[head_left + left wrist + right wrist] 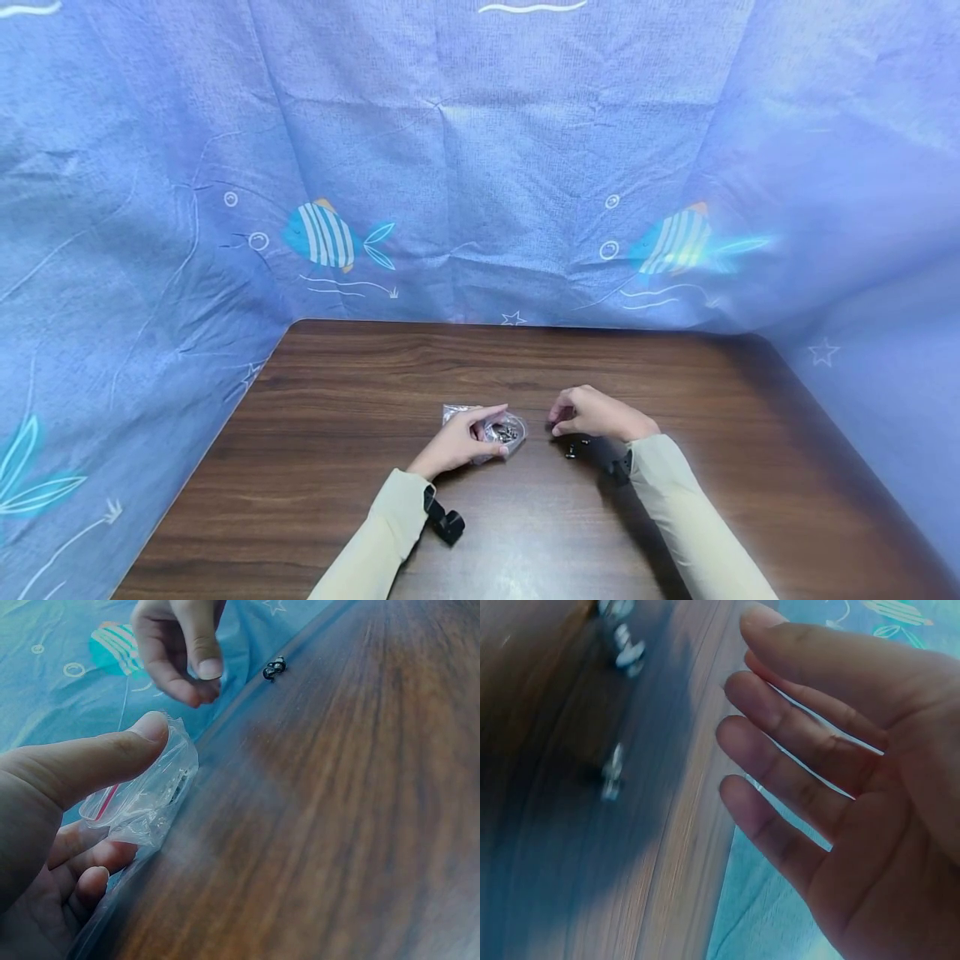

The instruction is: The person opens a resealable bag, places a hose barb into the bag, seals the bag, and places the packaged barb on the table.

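- Two bare hands work above a dark wood-grain table (315,400), the forearms in pale sleeves (678,492) that run out of the bottom of the head view.
- The left hand (448,445) holds a small clear plastic bag (142,816), with the thumb over its upper edge and the fingers curved beneath; the grip is loose, and part of the bag is hidden by the hand.
- The bag sits at the table's middle. Small metal parts (507,432) show through its plastic, too blurred and crowded to count; a red stripe (107,801) crosses it.
- The right hand (597,412) is raised to the right of the bag, well apart from it. Its fingers are softly bent and parted from the thumb, with nothing visible in its grasp; its fingertips are partly turned from the head camera.
- Loose screw-like metal pieces (612,774) lie on the table just beside the right hand, some in its shadow; one group is cut by the top of the right wrist view.
- Behind hangs a blue cloth (495,183) printed with striped fish, its upper part cut off.
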The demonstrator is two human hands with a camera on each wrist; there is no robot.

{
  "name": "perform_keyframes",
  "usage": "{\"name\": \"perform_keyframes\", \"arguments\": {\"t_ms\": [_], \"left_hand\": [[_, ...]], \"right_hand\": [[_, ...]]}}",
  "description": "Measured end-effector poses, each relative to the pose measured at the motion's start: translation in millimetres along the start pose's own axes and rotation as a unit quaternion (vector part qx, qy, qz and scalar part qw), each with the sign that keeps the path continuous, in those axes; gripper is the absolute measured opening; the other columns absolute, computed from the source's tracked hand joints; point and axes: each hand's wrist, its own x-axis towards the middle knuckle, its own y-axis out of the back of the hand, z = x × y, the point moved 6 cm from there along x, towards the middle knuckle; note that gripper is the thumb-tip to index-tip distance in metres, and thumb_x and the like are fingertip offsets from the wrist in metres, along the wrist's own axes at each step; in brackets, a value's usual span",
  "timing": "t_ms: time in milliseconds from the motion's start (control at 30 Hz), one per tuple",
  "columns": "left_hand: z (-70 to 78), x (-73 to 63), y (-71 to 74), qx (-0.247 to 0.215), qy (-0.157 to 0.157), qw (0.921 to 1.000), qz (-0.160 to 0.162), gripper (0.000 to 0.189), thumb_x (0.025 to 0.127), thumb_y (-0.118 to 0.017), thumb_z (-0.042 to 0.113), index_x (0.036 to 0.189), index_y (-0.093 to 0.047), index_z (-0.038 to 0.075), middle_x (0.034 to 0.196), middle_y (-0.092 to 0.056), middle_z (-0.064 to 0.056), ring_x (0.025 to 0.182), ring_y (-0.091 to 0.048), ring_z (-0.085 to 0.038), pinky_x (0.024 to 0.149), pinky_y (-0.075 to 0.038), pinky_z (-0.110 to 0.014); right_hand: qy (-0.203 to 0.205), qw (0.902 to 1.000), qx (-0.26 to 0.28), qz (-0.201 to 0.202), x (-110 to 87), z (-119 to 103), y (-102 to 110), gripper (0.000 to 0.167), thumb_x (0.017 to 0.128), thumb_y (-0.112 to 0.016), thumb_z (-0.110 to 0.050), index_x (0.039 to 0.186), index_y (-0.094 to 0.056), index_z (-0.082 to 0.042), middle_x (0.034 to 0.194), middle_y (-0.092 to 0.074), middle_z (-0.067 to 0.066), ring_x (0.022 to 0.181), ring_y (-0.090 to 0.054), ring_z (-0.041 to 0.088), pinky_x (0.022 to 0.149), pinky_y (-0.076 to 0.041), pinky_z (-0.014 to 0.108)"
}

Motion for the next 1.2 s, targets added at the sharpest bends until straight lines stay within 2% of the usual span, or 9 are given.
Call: {"name": "perform_keyframes", "arguments": {"t_ms": [233,667,1067,1200], "left_hand": [[0.7,-1.6,0.2,0.000,0.001,1.0000,-0.003,0.066,0.079,-0.079,0.024,0.138,-0.053,0.011,0.121,-0.066,-0.003,0.069,-0.049,-0.005,0.059,-0.042,-0.019],[-1.2,-2.1,-0.3,0.005,0.007,1.0000,-0.004,0.066,0.080,-0.079,0.027,0.139,-0.053,0.014,0.121,-0.066,-0.001,0.070,-0.049,-0.006,0.060,-0.042,-0.020],[-0.9,-2.8,-0.4,0.004,0.001,1.0000,-0.002,0.066,0.080,-0.079,0.027,0.138,-0.053,0.013,0.121,-0.066,-0.001,0.071,-0.049,-0.007,0.060,-0.043,-0.020],[-0.8,-3.0,-0.7,0.006,0.000,1.0000,-0.001,0.065,0.080,-0.079,0.027,0.138,-0.053,0.013,0.121,-0.067,-0.002,0.071,-0.049,-0.006,0.060,-0.043,-0.020]], "right_hand": [[-0.035,0.9984,0.037,-0.025,-11.9,15.9,0.5,0.014,0.080,-0.077,-0.015,0.090,-0.071,-0.007,0.083,-0.069,-0.005,0.074,-0.059,0.002,0.068,-0.050,0.019],[-0.085,0.9950,0.010,-0.051,-28.6,34.0,-1.1,0.018,0.075,-0.081,-0.018,0.088,-0.070,-0.012,0.078,-0.064,-0.009,0.068,-0.052,0.003,0.063,-0.046,0.020],[-0.083,0.9952,0.031,-0.041,-37.4,35.3,-3.0,0.016,0.074,-0.081,-0.013,0.082,-0.067,-0.011,0.073,-0.060,-0.008,0.065,-0.051,0.003,0.061,-0.045,0.020],[-0.073,0.9966,0.023,-0.031,-37.9,34.2,-3.5,0.014,0.076,-0.080,-0.013,0.079,-0.067,-0.011,0.072,-0.060,-0.009,0.063,-0.050,0.001,0.059,-0.045,0.019]]}}
